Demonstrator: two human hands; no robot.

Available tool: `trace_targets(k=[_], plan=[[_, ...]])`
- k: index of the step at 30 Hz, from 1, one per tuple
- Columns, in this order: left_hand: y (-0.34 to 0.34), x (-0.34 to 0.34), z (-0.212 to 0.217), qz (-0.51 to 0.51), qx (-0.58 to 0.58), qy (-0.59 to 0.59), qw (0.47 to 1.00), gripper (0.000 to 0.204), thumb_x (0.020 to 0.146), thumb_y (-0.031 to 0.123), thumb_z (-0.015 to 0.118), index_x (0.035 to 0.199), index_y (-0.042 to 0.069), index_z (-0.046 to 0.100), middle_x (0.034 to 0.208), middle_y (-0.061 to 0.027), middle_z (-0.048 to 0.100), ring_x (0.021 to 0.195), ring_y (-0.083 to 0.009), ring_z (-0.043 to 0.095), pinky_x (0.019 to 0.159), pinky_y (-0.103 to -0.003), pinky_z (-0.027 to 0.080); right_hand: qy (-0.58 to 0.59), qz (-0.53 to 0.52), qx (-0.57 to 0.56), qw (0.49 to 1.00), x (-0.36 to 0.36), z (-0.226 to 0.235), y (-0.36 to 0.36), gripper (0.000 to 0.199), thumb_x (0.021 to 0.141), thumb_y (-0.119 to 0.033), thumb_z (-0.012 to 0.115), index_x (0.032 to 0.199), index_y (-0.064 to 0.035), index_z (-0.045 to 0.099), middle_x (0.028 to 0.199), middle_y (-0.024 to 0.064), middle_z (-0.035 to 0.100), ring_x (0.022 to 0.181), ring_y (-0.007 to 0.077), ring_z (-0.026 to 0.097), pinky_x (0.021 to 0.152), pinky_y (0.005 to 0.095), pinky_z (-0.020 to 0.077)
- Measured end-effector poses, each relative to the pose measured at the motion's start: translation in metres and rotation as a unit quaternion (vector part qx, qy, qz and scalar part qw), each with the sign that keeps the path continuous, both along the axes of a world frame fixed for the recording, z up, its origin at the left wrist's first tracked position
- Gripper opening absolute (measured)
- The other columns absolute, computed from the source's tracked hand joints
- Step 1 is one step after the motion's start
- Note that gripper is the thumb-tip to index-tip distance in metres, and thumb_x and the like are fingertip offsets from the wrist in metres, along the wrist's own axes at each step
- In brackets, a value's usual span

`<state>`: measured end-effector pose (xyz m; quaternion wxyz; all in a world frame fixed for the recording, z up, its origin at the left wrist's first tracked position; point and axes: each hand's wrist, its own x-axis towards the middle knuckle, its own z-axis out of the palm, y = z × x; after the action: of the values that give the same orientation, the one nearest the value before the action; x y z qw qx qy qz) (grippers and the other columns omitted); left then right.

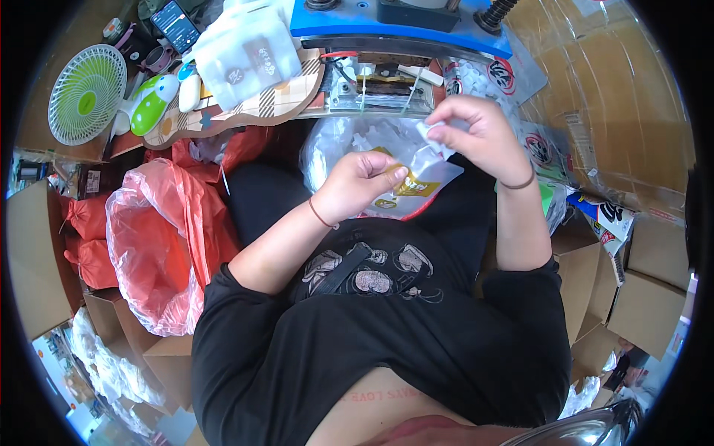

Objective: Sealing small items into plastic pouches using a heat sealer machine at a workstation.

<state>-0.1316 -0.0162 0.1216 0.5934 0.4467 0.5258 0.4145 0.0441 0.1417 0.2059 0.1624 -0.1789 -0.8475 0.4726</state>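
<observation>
My left hand [362, 183] pinches the edge of a clear pouch with a yellow printed label [416, 178], held over my lap. My right hand [476, 132] is raised a little higher and to the right, its fingers closed on the pouch's upper corner and a small white plastic piece [431, 134]. Behind the pouch lies a large clear bag of small white parts [349, 145], partly hidden by my hands.
A blue machine [401, 26] stands at the top with a metal fixture [379, 93] below it. On the left are a green-and-white fan [87, 93], a phone [175, 24], a white bag [245, 56] and red plastic bags [156, 238]. Cardboard boxes [639, 290] and printed packets [610, 219] lie to the right.
</observation>
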Motion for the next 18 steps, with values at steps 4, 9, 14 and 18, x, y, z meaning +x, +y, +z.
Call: trace_targets(k=[4,9,14,18], plan=[[0.003,0.005,0.002,0.039,-0.031,-0.188,0.981,0.030,0.102,0.025,0.056,0.106,-0.002,0.067,0.102,-0.0078,0.070,0.085,-0.0121,0.067,0.082,-0.026,0.053,-0.035,0.048,0.024,0.998,0.012,0.004,0.012,0.016,0.083,-0.016,0.074,0.089,-0.0017,0.070,0.079,0.0058,0.066,0.074,0.0166,0.061,0.069,0.0289,0.0471],[0.008,0.011,-0.004,-0.025,-0.072,-0.238,0.968,0.031,0.102,0.026,0.055,0.111,-0.002,0.065,0.101,-0.0068,0.070,0.086,-0.0133,0.068,0.082,-0.026,0.053,-0.046,0.105,0.029,0.993,0.011,-0.002,0.024,0.018,0.083,-0.018,0.075,0.088,-0.0008,0.070,0.076,0.0064,0.068,0.070,0.0152,0.064,0.064,0.0287,0.0487],[0.007,0.019,-0.013,-0.021,-0.099,-0.229,0.968,0.029,0.102,0.024,0.056,0.109,-0.003,0.065,0.099,-0.0082,0.070,0.082,-0.0124,0.067,0.080,-0.026,0.053,-0.137,0.103,0.056,0.984,0.022,0.002,0.021,0.020,0.082,-0.019,0.075,0.089,-0.0007,0.070,0.078,0.0070,0.069,0.070,0.0158,0.065,0.064,0.0295,0.0489],[0.008,0.020,-0.016,-0.022,-0.084,-0.171,0.981,0.029,0.101,0.025,0.058,0.107,-0.003,0.066,0.095,-0.0072,0.070,0.077,-0.0099,0.063,0.077,-0.025,0.053,-0.121,0.101,0.047,0.986,0.023,-0.004,0.019,0.017,0.082,-0.015,0.075,0.088,-0.0005,0.068,0.075,0.0057,0.065,0.069,0.0159,0.060,0.065,0.0280,0.0468]])
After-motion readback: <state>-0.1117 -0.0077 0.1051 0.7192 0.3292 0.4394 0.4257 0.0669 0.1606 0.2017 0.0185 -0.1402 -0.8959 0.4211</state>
